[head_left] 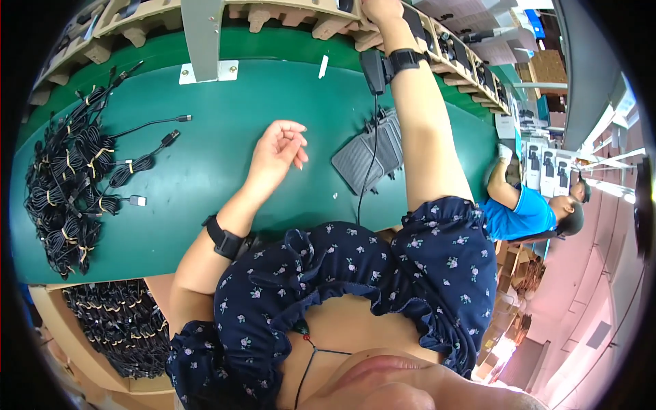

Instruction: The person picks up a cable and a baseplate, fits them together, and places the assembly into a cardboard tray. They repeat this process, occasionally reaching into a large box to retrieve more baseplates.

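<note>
My left hand [280, 149] hovers over the green table, palm up with loosely curled fingers, and nothing shows in it. To its left lies a large pile of black cables [68, 178], coiled and tied with pale bands. My right arm stretches far forward, and my right hand [384, 9] is at a moulded pulp tray [335, 27] along the far edge. Its fingers are cut off by the picture's top, so any grip is hidden. Dark grey textured cases [359, 164] lie between my arms. A small black device [374, 72] with a cable sits at my right wrist.
A metal post [201, 41] is bolted to the table [239, 102] near the far edge. A white strip [323, 66] lies beside it. An open cardboard box [51, 301] of bundled cables stands at lower left. Another person [526, 212] in blue sits at the right.
</note>
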The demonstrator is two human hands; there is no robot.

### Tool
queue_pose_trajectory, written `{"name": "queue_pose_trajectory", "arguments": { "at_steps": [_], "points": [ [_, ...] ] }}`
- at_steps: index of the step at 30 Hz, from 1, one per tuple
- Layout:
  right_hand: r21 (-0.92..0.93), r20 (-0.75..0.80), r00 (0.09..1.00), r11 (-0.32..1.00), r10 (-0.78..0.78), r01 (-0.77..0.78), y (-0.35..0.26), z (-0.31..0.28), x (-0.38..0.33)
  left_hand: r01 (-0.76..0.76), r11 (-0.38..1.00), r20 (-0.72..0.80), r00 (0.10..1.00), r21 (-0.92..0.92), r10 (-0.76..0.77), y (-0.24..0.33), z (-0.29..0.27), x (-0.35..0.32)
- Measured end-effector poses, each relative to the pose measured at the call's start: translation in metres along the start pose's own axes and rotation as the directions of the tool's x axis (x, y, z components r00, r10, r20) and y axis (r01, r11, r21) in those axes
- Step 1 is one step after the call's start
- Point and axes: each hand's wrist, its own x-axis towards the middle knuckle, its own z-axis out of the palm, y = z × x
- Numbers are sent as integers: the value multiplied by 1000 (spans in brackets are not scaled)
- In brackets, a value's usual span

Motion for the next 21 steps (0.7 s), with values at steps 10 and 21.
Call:
{"name": "queue_pose_trajectory", "arguments": {
  "at_steps": [10,21],
  "points": [
    [-117,240,951,967,-195,227,-26,-77,-152,-11,999,-25,1000,43,12,0,-13,8],
    [204,408,868,955,-282,215,-30,-23,-271,-34,997,-6,999,71,34,-3,-14,9]
  ]
}}
